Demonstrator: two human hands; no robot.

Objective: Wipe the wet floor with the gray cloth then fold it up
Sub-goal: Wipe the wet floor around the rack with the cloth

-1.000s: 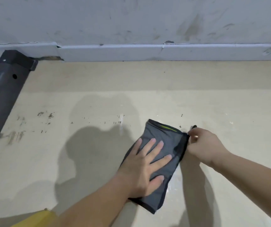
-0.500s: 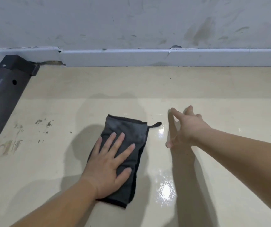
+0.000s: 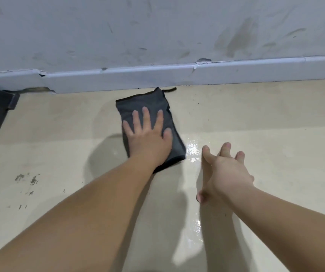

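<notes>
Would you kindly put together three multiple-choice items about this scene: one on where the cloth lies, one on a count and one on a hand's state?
1. Where does the gray cloth lie?
A. Near the baseboard, under the left hand
B. In a bucket
C. On a chair

2. How many hands touch the cloth?
A. None
B. One
C. Two

3. How is the right hand?
A. Clenched in a fist
B. Gripping the cloth
C. Open, fingers spread

Answers:
1 A: its far edge nears the baseboard, with the left palm flat on it.
2 B: only the left hand rests on it.
3 C: it holds nothing, to the right of the cloth by the shiny wet floor.
</notes>
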